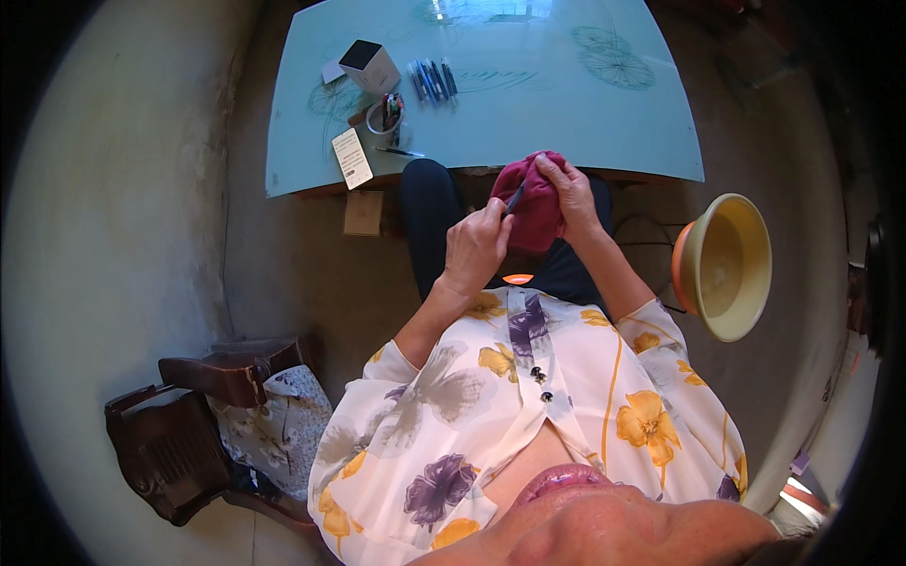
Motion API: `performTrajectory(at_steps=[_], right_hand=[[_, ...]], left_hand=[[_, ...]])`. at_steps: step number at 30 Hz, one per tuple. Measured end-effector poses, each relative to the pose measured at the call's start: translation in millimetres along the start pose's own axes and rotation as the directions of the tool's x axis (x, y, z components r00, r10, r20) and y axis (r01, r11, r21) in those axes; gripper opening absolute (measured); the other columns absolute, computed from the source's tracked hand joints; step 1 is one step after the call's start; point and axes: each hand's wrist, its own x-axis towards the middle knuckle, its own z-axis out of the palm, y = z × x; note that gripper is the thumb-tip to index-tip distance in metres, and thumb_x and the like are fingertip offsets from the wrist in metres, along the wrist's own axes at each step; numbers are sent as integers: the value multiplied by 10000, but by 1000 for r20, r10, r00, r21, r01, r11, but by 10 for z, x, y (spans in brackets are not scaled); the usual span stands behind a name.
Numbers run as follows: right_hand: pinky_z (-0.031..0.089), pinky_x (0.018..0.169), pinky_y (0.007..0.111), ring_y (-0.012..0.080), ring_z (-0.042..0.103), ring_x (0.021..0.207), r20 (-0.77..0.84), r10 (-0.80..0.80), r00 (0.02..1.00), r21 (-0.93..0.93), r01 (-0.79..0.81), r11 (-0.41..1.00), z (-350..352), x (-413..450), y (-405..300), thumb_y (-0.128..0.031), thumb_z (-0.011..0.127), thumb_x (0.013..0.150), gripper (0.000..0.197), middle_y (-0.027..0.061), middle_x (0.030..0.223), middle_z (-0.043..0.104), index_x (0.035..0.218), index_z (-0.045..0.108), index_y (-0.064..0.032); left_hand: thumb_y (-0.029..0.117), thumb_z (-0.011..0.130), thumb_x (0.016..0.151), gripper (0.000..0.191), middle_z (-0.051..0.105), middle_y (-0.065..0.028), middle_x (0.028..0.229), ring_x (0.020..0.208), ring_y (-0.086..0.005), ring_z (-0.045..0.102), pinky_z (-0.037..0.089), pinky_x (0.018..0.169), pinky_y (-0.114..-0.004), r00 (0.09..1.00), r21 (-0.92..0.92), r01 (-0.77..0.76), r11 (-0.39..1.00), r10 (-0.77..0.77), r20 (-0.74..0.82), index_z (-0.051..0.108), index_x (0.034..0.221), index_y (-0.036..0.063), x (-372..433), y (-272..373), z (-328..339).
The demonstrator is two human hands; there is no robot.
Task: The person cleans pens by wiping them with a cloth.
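My left hand (pixel 476 244) pinches a slim dark object, apparently a pen (pixel 515 200), between thumb and fingers. Its far end lies against a folded maroon cloth (pixel 534 223). My right hand (pixel 575 194) grips that cloth from the right side, thumb on top, above my lap near the table's front edge. On the glossy light-blue table (pixel 594 134), several pens (pixel 433 81) lie side by side in a row. Left of them stands a clear cup (pixel 384 120) holding more pens. A single pen (pixel 400 151) lies near the front edge.
A phone (pixel 352 158) with a lit screen lies at the table's front left, with a white box (pixel 369 67) farther back. To my right a yellow basin (pixel 732 269) rests on an orange support. A carved dark wooden chair (pixel 170 453) with patterned fabric (pixel 272 431) stands behind on the left.
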Motion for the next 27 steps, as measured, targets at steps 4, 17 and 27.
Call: performTrajectory(at_steps=[4,17,27], right_hand=[[571,777,284,154,692,852,28,-14,1000,-62,15,998,-16,6,69,-234,726,944,269,93,1002,722,1092,666,-18],[572,756,297,159,683,801,14,54,998,3,-54,999,-63,63,118,-264,695,961,263,78,945,711,1085,661,-34],[569,749,295,155,685,807,17,98,995,5,-98,995,-21,61,78,-261,682,967,230,75,950,701,1049,658,-47]], left_hand=[[145,650,936,149,636,-139,723,680,-344,665,526,583,-445,1000,13,24,1000,-24,12,523,924,66,-52,8,36],[156,635,947,138,624,-145,695,655,-356,655,520,572,-456,997,-5,70,998,-70,17,540,920,59,-74,-4,77],[173,507,1037,237,604,-113,630,521,-203,605,458,507,-338,950,-470,298,831,-207,235,610,899,10,-77,-15,21]])
